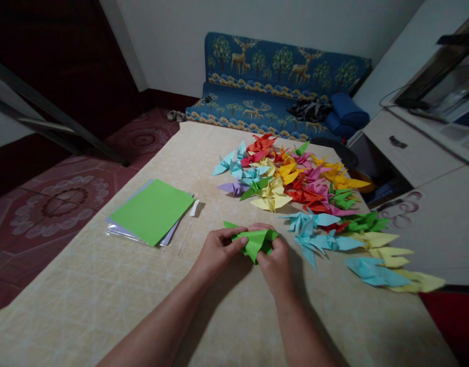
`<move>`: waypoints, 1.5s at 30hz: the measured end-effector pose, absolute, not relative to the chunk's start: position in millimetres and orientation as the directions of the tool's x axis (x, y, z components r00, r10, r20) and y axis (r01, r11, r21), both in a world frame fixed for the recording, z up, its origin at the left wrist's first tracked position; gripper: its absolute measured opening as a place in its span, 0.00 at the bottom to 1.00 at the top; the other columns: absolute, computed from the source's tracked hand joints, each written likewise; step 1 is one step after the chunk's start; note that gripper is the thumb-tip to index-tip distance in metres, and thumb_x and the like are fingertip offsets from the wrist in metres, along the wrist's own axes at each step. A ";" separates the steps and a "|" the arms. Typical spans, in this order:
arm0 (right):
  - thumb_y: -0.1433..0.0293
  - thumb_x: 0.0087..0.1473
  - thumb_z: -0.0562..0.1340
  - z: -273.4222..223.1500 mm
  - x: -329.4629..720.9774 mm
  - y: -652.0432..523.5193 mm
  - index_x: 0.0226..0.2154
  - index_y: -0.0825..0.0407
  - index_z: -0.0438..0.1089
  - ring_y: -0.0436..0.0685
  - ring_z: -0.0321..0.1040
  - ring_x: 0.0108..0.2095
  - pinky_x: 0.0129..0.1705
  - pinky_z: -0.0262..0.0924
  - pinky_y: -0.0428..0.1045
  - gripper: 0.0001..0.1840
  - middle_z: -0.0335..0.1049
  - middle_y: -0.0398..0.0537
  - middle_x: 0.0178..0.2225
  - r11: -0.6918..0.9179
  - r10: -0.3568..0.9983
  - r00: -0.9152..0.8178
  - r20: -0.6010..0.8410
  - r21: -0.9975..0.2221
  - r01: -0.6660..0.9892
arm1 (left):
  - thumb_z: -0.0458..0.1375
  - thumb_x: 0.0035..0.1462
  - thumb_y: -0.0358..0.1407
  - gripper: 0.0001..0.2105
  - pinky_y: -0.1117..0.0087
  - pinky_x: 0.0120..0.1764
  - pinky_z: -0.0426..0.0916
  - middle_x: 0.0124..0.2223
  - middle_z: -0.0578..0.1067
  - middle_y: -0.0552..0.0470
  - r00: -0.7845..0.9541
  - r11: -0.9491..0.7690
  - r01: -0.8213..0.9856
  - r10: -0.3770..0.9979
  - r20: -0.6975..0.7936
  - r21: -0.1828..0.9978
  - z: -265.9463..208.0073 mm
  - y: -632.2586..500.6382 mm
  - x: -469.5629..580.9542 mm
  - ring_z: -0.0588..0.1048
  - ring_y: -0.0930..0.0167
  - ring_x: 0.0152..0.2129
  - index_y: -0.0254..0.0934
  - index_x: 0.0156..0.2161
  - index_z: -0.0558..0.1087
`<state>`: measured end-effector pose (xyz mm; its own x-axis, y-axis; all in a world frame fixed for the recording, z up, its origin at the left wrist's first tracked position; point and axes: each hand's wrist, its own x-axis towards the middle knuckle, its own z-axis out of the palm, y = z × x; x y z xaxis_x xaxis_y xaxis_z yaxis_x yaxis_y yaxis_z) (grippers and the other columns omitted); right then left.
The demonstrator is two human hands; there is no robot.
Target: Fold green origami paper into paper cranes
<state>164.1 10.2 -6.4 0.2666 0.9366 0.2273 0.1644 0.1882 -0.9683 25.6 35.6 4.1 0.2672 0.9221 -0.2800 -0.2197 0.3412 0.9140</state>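
Note:
Between my two hands is a partly folded sheet of green origami paper [257,243], held just over the table. My left hand [223,248] pinches its left side, thumb on top. On the other side my right hand [274,257] grips the paper, with some fingers tucked beneath or inside the fold and hidden. A stack of square paper [154,209], green on top, lies on clear wrapping to the left. Many folded paper cranes [272,196] in red, orange, yellow, blue, pink, green and purple spread over the table's right side.
The table [115,306] has a pale patterned cloth. A small white strip [194,208] lies beside the paper stack. Behind stands a blue sofa [253,92] with a deer pattern. A white cabinet [433,204] is at the right, and a metal frame [62,120] at the left.

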 end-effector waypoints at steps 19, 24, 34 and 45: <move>0.77 0.36 0.59 -5.2 163.6 11.4 0.29 0.48 0.73 0.58 0.69 0.41 0.47 0.63 0.53 0.14 0.71 0.46 0.36 0.151 0.936 0.278 0.215 -0.961 0.232 | 0.65 0.52 0.40 0.22 0.66 0.42 0.66 0.45 0.80 0.39 0.405 0.193 -0.076 0.902 -0.147 0.978 3.4 32.2 25.2 0.76 0.63 0.37 0.30 0.50 0.76; 0.77 0.37 0.59 -5.4 162.2 11.4 0.29 0.47 0.72 0.58 0.69 0.41 0.46 0.64 0.53 0.14 0.71 0.45 0.36 0.128 0.934 0.294 0.202 -0.959 0.253 | 0.63 0.53 0.42 0.22 0.69 0.36 0.64 0.40 0.80 0.42 0.398 0.152 -0.035 0.909 -0.125 0.988 0.2 32.0 25.5 0.74 0.67 0.31 0.32 0.50 0.76; 0.74 0.40 0.63 -5.0 165.8 11.5 0.26 0.48 0.74 0.58 0.69 0.40 0.45 0.63 0.53 0.07 0.71 0.46 0.35 0.141 0.932 0.297 0.207 -0.963 0.230 | 0.58 0.58 0.39 0.19 0.69 0.36 0.64 0.38 0.79 0.42 0.336 0.044 0.073 0.940 -0.067 0.996 -3.2 33.9 23.5 0.72 0.67 0.32 0.28 0.49 0.77; 0.69 0.47 0.64 -1.1 172.6 10.7 0.29 0.49 0.75 0.59 0.69 0.41 0.42 0.63 0.51 0.04 0.70 0.48 0.38 0.147 0.945 0.259 0.201 -0.966 0.214 | 0.57 0.55 0.34 0.12 0.71 0.33 0.61 0.31 0.76 0.48 0.467 0.109 0.032 0.877 -0.111 0.994 -1.0 35.1 20.6 0.69 0.70 0.28 0.29 0.39 0.79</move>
